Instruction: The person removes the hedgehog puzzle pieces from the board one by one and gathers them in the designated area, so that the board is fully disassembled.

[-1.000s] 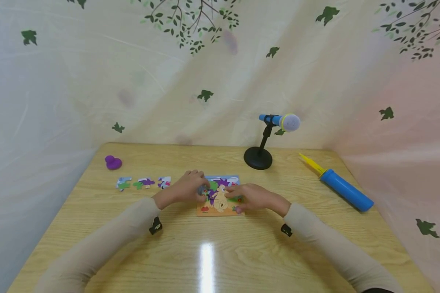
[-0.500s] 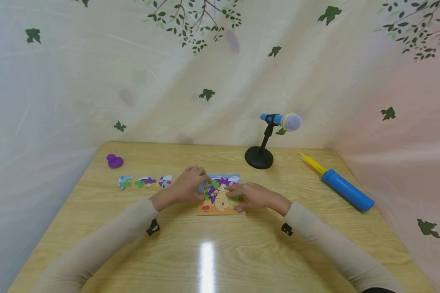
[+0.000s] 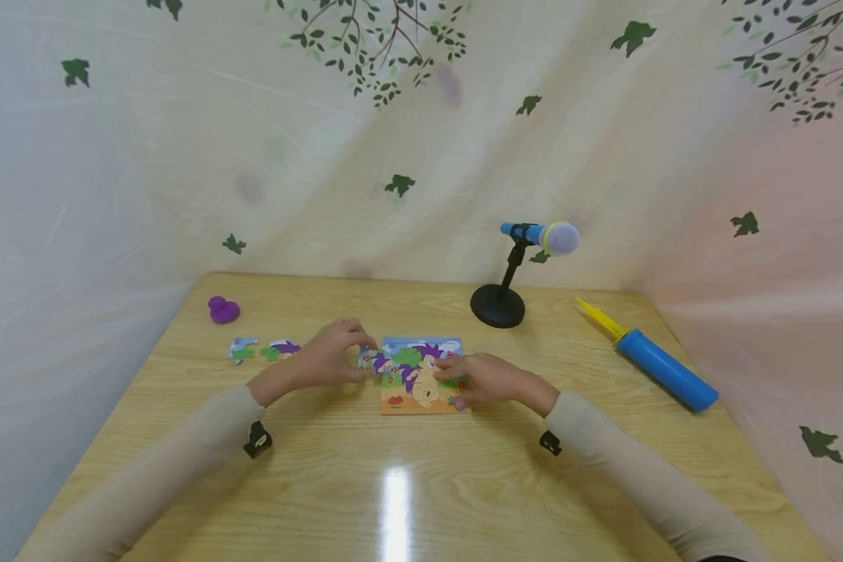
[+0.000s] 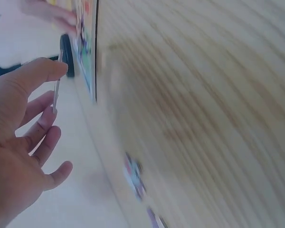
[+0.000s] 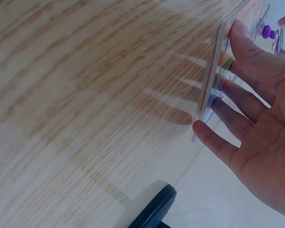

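Observation:
My left hand pinches a puzzle piece between thumb and fingers, just left of the puzzle board. From the left wrist view the piece appears edge-on, a thin pale strip, raised off the table. The board carries a bright cartoon with a purple-haired figure. Across its right side lies my right hand, and in the right wrist view that hand's thumb and extended fingers touch the board's surface and edge. Two more puzzle pieces lie left of my left hand, the nearer one partly covered.
A blue toy microphone on a black stand is behind the board to the right. Farther right lies a blue and yellow hand pump. A small purple object sits at the table's back left, with a printed curtain behind.
My left hand has drawn back to the left from the board with the pinched piece, now covering a loose piece seen earlier. My right hand stays on the board.

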`<act>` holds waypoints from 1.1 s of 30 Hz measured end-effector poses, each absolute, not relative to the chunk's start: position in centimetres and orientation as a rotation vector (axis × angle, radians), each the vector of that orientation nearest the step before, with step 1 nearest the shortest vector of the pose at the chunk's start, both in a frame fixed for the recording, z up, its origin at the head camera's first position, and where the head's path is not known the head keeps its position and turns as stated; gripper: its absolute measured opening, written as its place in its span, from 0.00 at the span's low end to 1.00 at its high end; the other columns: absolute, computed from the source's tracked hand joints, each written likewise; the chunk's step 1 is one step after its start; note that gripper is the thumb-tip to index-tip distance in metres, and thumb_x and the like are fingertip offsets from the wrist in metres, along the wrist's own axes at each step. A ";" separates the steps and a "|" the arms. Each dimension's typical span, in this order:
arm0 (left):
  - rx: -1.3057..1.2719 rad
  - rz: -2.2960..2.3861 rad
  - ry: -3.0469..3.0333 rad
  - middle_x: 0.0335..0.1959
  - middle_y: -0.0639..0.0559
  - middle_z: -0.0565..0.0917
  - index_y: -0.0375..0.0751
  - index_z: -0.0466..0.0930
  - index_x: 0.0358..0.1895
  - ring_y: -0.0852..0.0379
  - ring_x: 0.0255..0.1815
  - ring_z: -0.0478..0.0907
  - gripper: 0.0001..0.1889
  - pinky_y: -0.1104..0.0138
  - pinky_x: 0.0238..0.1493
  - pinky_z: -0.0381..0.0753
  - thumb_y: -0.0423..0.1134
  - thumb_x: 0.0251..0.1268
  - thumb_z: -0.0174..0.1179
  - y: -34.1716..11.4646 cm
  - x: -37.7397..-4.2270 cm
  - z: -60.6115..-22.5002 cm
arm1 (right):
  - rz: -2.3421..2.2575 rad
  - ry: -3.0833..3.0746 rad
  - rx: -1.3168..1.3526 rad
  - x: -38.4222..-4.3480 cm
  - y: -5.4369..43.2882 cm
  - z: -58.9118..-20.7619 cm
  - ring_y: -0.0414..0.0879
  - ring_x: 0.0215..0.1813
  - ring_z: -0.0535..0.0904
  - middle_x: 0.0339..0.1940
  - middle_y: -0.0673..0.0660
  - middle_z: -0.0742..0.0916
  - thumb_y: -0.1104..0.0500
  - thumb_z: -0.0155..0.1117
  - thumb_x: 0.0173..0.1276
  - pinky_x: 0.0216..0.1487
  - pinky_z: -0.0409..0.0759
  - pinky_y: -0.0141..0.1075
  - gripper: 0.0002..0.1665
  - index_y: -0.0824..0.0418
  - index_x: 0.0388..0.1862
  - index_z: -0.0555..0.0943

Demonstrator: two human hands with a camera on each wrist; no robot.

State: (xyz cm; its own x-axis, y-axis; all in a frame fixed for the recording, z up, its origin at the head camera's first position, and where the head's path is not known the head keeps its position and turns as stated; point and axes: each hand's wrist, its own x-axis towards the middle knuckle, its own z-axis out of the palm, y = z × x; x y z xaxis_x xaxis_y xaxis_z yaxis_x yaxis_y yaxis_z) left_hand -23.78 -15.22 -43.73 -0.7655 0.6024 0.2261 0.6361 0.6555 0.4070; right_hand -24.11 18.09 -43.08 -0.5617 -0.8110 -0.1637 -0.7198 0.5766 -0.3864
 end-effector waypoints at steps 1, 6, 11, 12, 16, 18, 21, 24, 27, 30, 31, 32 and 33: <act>-1.025 -0.758 -2.814 0.44 0.49 0.81 0.41 0.86 0.51 0.47 0.51 0.75 0.21 0.52 0.53 0.78 0.38 0.52 0.77 -15.9 -23.7 -43.6 | -0.397 2.488 -1.254 -24.1 18.1 -43.1 0.63 0.75 0.71 0.75 0.65 0.74 0.56 0.73 0.65 0.71 0.73 0.55 0.35 0.65 0.70 0.76; -0.966 -0.830 -2.837 0.43 0.46 0.81 0.38 0.86 0.50 0.44 0.48 0.75 0.19 0.56 0.47 0.77 0.34 0.52 0.76 -19.5 -22.9 -43.0 | -0.398 2.489 -1.260 -24.1 18.0 -43.0 0.64 0.74 0.71 0.75 0.66 0.74 0.56 0.73 0.64 0.70 0.74 0.55 0.35 0.66 0.69 0.76; -0.924 -0.841 -2.853 0.41 0.46 0.81 0.36 0.87 0.48 0.45 0.46 0.75 0.19 0.55 0.46 0.78 0.32 0.50 0.76 -23.1 -21.9 -42.8 | -0.396 2.492 -1.259 -24.1 18.1 -43.0 0.64 0.74 0.71 0.75 0.66 0.74 0.56 0.74 0.64 0.70 0.74 0.55 0.35 0.65 0.69 0.76; -0.909 -0.830 -2.866 0.41 0.46 0.81 0.36 0.87 0.48 0.45 0.46 0.75 0.19 0.55 0.46 0.78 0.32 0.49 0.76 -23.8 -21.7 -42.7 | -0.399 2.490 -1.256 -24.1 18.1 -43.0 0.64 0.74 0.71 0.75 0.65 0.74 0.56 0.74 0.64 0.70 0.74 0.55 0.35 0.65 0.69 0.76; -0.829 -0.745 -2.952 0.41 0.48 0.81 0.39 0.88 0.47 0.47 0.46 0.76 0.18 0.58 0.46 0.77 0.34 0.48 0.76 -26.2 -20.9 -42.6 | -0.400 2.486 -1.252 -24.0 18.1 -43.0 0.63 0.75 0.70 0.75 0.65 0.74 0.56 0.73 0.64 0.70 0.74 0.55 0.35 0.65 0.69 0.76; -0.819 -0.706 -2.969 0.40 0.49 0.81 0.40 0.89 0.45 0.48 0.44 0.75 0.18 0.59 0.44 0.76 0.34 0.47 0.76 -27.3 -20.5 -42.5 | -0.402 2.482 -1.251 -24.0 18.1 -43.1 0.63 0.75 0.70 0.75 0.65 0.74 0.56 0.73 0.65 0.70 0.73 0.55 0.35 0.65 0.69 0.76; -0.821 -0.639 -2.967 0.38 0.50 0.80 0.40 0.89 0.43 0.51 0.41 0.74 0.17 0.62 0.41 0.75 0.35 0.46 0.76 -28.9 -20.1 -42.5 | -0.405 2.477 -1.255 -24.0 18.1 -43.1 0.63 0.75 0.70 0.75 0.65 0.74 0.56 0.73 0.65 0.70 0.73 0.55 0.35 0.65 0.69 0.76; -0.831 -0.570 -2.946 0.37 0.51 0.80 0.40 0.89 0.42 0.52 0.40 0.73 0.17 0.61 0.39 0.74 0.34 0.43 0.76 -30.1 -19.7 -42.5 | -0.404 2.478 -1.265 -24.1 18.1 -43.2 0.63 0.75 0.71 0.75 0.65 0.74 0.56 0.73 0.65 0.70 0.74 0.55 0.35 0.65 0.69 0.76; -0.828 -0.501 -2.940 0.37 0.52 0.80 0.41 0.89 0.42 0.51 0.40 0.73 0.18 0.60 0.40 0.73 0.34 0.42 0.76 -31.1 -19.3 -42.7 | -0.399 2.482 -1.271 -24.1 18.1 -43.2 0.63 0.75 0.71 0.75 0.65 0.74 0.56 0.73 0.65 0.70 0.74 0.55 0.35 0.65 0.69 0.76; -0.825 -0.464 -2.956 0.37 0.52 0.80 0.41 0.88 0.43 0.50 0.42 0.73 0.18 0.58 0.40 0.73 0.35 0.42 0.76 -31.8 -19.1 -42.8 | -0.399 2.484 -1.272 -24.2 18.1 -43.3 0.63 0.75 0.71 0.75 0.65 0.74 0.56 0.73 0.65 0.70 0.74 0.55 0.35 0.64 0.69 0.77; -0.820 -0.456 -2.964 0.38 0.53 0.80 0.42 0.88 0.43 0.49 0.42 0.74 0.18 0.57 0.41 0.74 0.35 0.43 0.77 -31.9 -19.0 -42.9 | -0.401 2.484 -1.272 -24.2 18.1 -43.3 0.63 0.75 0.71 0.75 0.65 0.74 0.56 0.73 0.65 0.70 0.74 0.56 0.35 0.64 0.69 0.77; -0.820 -0.454 -2.966 0.38 0.53 0.81 0.43 0.88 0.43 0.48 0.43 0.74 0.18 0.56 0.42 0.74 0.35 0.43 0.77 -32.1 -19.0 -43.0 | -0.401 2.484 -1.273 -24.2 18.1 -43.3 0.63 0.75 0.71 0.75 0.65 0.74 0.56 0.73 0.65 0.70 0.74 0.56 0.35 0.64 0.69 0.77; -0.819 -0.453 -2.971 0.38 0.53 0.81 0.43 0.88 0.43 0.47 0.44 0.75 0.18 0.54 0.43 0.75 0.35 0.43 0.77 -32.3 -19.0 -43.0 | -0.400 2.485 -1.273 -24.2 18.1 -43.3 0.63 0.75 0.71 0.75 0.65 0.74 0.56 0.73 0.65 0.70 0.73 0.56 0.35 0.64 0.69 0.77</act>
